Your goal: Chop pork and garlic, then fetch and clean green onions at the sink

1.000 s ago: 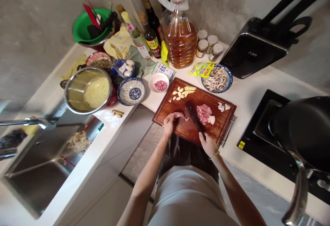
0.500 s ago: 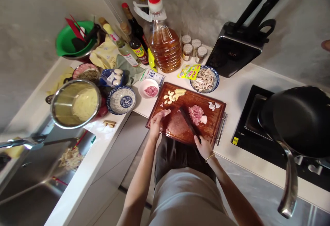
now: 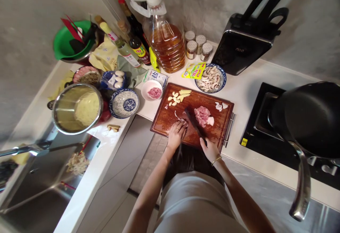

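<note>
On the wooden cutting board [image 3: 165, 122], my right hand [image 3: 211, 149] is wrapped round the handle of a dark-bladed knife [image 3: 194, 124]. The blade slants up and left across the board. My left hand [image 3: 176, 134] lies with bent fingers on a thin strip of raw meat [image 3: 183, 121], just left of the blade, and partly hides it. To the right of the knife is a mound of chopped raw meat [image 3: 202, 115] with a pale fatty bit [image 3: 210, 120] at its edge. Garlic cloves [image 3: 174, 98] and ginger pieces [image 3: 184, 94] sit at the board's upper left, white scraps [image 3: 219, 106] at its upper right.
Behind the board stand a small bowl of meat [image 3: 145, 96], a plate of sliced mushrooms [image 3: 223, 81] and a large oil jug [image 3: 170, 49]. A wok [image 3: 308, 119] rests on the cooktop at right. At left are a patterned bowl [image 3: 114, 109], a steel pot [image 3: 58, 119] and the sink [image 3: 32, 194].
My left hand has moved right and down with the meat strip, from lifted at the board's left side to pressed on the board near the knife. My right hand and the knife stay nearly still.
</note>
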### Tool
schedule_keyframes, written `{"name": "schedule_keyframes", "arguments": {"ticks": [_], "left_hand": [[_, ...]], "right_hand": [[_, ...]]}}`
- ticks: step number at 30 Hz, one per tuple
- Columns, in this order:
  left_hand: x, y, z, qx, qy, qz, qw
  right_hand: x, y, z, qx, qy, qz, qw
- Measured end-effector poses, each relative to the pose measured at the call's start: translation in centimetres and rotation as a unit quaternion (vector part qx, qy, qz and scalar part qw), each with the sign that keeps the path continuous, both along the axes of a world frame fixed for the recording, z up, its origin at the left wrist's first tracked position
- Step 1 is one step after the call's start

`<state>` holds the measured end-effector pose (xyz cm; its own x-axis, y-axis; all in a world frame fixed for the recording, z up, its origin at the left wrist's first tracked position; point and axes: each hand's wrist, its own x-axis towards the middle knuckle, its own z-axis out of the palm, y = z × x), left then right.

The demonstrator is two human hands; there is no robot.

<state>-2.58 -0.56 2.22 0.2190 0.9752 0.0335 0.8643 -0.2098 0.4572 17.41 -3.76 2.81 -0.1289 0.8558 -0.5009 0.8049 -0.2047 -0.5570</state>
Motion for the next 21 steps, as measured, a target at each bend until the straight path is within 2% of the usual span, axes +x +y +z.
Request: {"name": "schedule_keyframes", "arguments": {"ticks": [2, 6, 9, 15, 21], "left_hand": [[-0.5, 0.1, -0.8, 0.000, -0.001, -0.027, 1.000], [-1.1, -0.1, -1.9, -0.003, 0.000, -0.017, 1.000], [-1.2, -0.3, -2.3, 0.005, 0.001, -0.015, 1.000], [-1.3, 0.0, -2.9, 0.004, 0.001, -0.051, 0.999], [-0.9, 0.6, -3.0, 0.000, -0.011, -0.057, 0.998]], "right_hand": [[-0.6, -0.1, 0.2, -0.013, -0.012, 0.008, 1.000], [-1.9, -0.1, 0.7, -0.015, -0.032, 0.028, 0.999], [-2.5, 0.0, 1.2, -0.012, -0.045, 0.046, 0.998], [-3.0, 0.0, 1.9, -0.031, -0.085, 0.080, 0.993], [-3.8, 0.9, 1.7, -0.048, -0.092, 0.074, 0.992]]}}
